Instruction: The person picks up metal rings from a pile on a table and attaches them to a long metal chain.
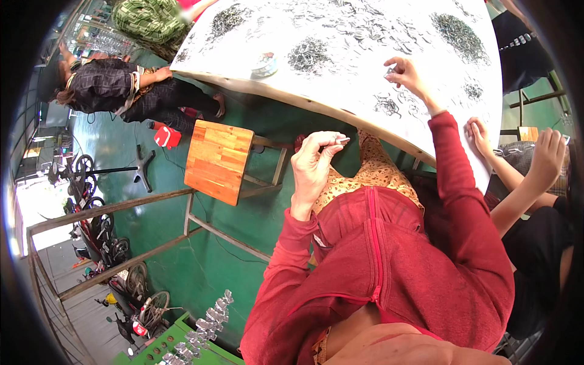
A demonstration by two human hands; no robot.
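Observation:
My left hand (311,169) is raised in front of my lap, off the table's near edge. Its thumb and fingers pinch a small silvery metal piece (342,140). Over the white tabletop, my right hand (410,79) has its thumb and forefinger curled around a small grey piece (390,72), whose exact kind is too small to tell. Beneath and around it lie many small dark curved parts, with a little cluster (387,105) just below the hand. A larger heap of dark parts (308,55) sits to its left.
The white table (359,79) carries further heaps (457,31) and a round tub (264,65) near its edge. A wooden stool (219,161) stands to my left by a metal rail (115,207). Another person's hand (480,135) rests at the table's right edge; a person (109,85) stands left.

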